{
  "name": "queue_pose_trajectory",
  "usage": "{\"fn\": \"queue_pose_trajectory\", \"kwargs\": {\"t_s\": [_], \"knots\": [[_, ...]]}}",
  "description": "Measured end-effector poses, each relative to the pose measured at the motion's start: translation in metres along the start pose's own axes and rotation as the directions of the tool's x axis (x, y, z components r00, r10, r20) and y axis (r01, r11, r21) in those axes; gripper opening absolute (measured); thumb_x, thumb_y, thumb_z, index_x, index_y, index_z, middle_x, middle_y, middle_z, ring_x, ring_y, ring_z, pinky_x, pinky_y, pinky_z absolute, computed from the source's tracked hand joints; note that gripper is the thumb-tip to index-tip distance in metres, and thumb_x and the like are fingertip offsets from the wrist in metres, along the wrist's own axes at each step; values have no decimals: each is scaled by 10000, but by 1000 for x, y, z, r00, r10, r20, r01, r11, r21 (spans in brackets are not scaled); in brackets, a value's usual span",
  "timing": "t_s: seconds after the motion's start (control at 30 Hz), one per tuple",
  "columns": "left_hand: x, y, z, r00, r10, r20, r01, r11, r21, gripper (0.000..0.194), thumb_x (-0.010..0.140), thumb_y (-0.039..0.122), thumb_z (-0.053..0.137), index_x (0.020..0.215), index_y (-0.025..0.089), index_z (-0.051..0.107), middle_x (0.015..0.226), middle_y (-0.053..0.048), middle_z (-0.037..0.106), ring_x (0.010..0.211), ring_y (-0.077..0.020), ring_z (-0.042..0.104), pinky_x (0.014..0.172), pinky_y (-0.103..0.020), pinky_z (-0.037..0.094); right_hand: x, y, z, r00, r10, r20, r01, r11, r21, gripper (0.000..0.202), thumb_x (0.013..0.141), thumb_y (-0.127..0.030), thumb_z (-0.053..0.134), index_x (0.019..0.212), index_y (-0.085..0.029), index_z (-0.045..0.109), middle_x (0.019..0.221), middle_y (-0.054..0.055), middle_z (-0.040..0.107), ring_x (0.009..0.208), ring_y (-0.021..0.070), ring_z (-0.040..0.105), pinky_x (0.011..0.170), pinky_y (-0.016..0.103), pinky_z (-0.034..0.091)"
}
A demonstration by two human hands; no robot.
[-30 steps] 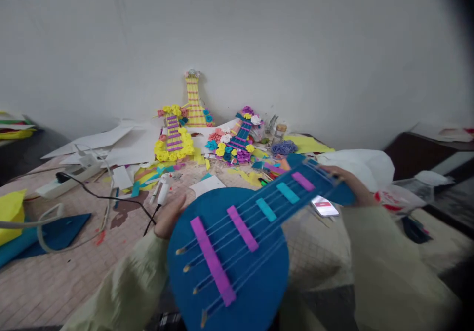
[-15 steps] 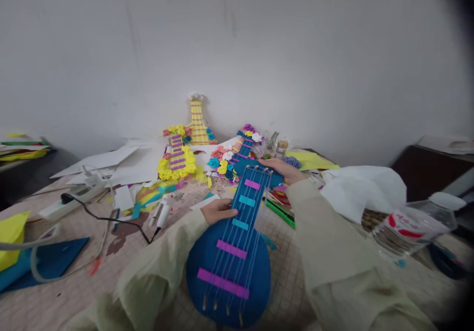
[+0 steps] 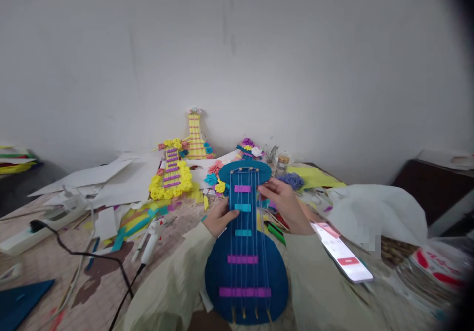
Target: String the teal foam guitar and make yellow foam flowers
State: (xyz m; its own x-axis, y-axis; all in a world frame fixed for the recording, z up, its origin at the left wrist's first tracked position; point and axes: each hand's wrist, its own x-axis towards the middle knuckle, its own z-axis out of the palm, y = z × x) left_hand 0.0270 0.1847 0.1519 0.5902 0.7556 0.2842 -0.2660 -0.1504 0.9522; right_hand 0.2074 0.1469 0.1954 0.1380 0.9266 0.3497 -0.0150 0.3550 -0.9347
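Observation:
A blue guitar-shaped craft (image 3: 246, 272) stands nearly upright before me, with purple and light-blue strips across it and thin strings running down its length. My left hand (image 3: 219, 216) grips the left edge of its neck, thumb on the front. At the neck's right edge, just below the rounded blue head (image 3: 245, 167), is my right hand (image 3: 283, 203), its thumb and fingers bent against the edge. The fingers behind the craft are hidden.
Behind stand yellow decorated guitar shapes (image 3: 173, 173) and paper flowers (image 3: 215, 173). To the left lie a glue gun (image 3: 150, 244), a black cable and a power strip (image 3: 48, 227). On the right are a lit phone (image 3: 344, 257), a white bag (image 3: 377, 207) and a plastic jar (image 3: 433, 272).
The blue craft has turned from slanted to nearly straight, and its whole rounded head now shows. My right hand has moved down to the neck's right edge. The phone has come into view.

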Motion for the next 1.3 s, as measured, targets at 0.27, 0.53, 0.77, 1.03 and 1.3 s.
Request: {"fn": "queue_pose_trajectory", "kwargs": {"t_s": [0.27,0.53,0.77,1.03,1.3], "knots": [[-6,12,4,999,32,-10,-33,992,-125,521,742,333,617,1206,204,418,1151,-75,580,1038,-249,545,877,-358,430,-1,-2,6,998,10,64,-4,995,-99,252,701,-324,644,914,-199,596,810,15,618,638,122,563,609,265,460],[-23,34,5,996,88,11,-89,989,117,442,798,273,556,1205,195,404,1266,-83,484,1151,-261,455,952,-372,380,-17,-20,14,994,-108,-15,104,977,-188,264,767,-358,569,995,-226,552,890,28,622,696,144,584,620,264,486],[-40,54,9,981,31,190,-79,966,248,484,801,248,549,1252,206,377,1279,-85,459,1174,-263,420,983,-384,343,-30,-27,12,975,-210,-71,189,956,-224,352,779,-348,566,1118,-275,503,1137,31,565,991,198,551,813,309,470],[-42,66,16,980,176,-89,-179,984,-25,478,772,370,577,1213,260,429,1185,-37,538,1048,-229,512,852,-307,434,-53,-41,16,982,-165,-96,148,975,-167,299,768,-364,572,1053,-280,540,1028,33,606,891,212,586,672,294,510],[-63,80,20,952,207,-224,-233,967,-99,338,828,274,512,1162,313,475,1163,-5,554,983,-185,543,721,-242,492,-80,-58,25,917,-335,-217,231,889,-397,177,769,-288,582,943,-258,585,765,-7,617,637,144,574,526,233,483]]}}
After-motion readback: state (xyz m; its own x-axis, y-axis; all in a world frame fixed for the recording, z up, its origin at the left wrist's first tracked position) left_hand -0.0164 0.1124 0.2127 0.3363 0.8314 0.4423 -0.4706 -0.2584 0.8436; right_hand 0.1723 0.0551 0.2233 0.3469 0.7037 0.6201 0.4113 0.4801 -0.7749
